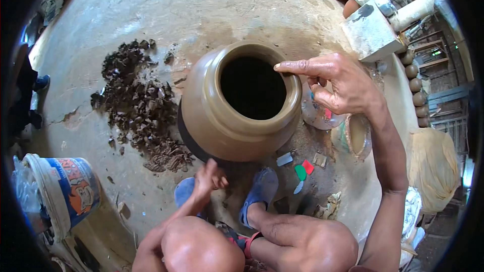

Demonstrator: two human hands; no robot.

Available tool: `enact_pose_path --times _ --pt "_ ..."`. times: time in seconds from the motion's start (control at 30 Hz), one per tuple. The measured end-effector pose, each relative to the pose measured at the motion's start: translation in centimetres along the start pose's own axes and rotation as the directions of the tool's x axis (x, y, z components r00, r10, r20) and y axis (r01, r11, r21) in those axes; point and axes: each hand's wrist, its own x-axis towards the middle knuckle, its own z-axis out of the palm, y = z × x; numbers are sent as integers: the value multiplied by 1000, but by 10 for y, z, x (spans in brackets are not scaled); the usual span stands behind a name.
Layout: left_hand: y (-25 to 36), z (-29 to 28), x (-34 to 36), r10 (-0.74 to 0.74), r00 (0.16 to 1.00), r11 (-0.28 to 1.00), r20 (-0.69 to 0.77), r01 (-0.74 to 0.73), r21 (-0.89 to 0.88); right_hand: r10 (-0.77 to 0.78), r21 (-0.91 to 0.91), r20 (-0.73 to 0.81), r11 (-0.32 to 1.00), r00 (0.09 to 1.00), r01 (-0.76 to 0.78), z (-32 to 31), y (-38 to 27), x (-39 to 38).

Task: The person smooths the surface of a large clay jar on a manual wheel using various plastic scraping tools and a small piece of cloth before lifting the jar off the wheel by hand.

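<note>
**Hands at a wet clay pot**

The smooth brown clay pot [237,116] sits mid-floor, mouth dark and open; the right hand [338,83] rests its extended forefinger on the rim, other fingers loosely curled; the left hand [209,177] reaches at the base, grip unclear; crumbly clay trimmings [138,106] lie left; a blue-white bucket [65,189] stands near the lower left edge.

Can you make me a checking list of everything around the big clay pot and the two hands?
Surface: grey cracked floor, dusty.
Job's things: brown clay pot, upright, mouth open.
Clutter: dark clay scraps left of pot; green, red and grey plastic pieces; blue-and-white bucket.
Hands: right hand, forefinger on the pot's rim; left hand at the pot's base.
Cables: nothing seen.
Surroundings: row of clay pots at right.
</note>
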Motion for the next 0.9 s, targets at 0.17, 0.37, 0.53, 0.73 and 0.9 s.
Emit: enact_pose_path --times 0.17,0.37,0.53,0.73,0.9 --pt "32 -19 -7 3 999 987 -35 2 159 66 180 -70 982 995 -52 36 0 -20" --pt "174 -18 33 239 953 971 -187 -235 45 274 293 -197 933 941 -210 64 -23 -55" --pt "11 -1 39 471 794 873 -385 -355 335 265 295 -260 937 929 -185 82 -46 -53" --pt "63 -9 2 -105 973 970 -204 145 193 196 235 -288 963 937 -129 85 -63 -56" --pt "139 -16 52 228 950 937 -213 -155 312 197 215 -273 967 942 -140 92 -69 -63"
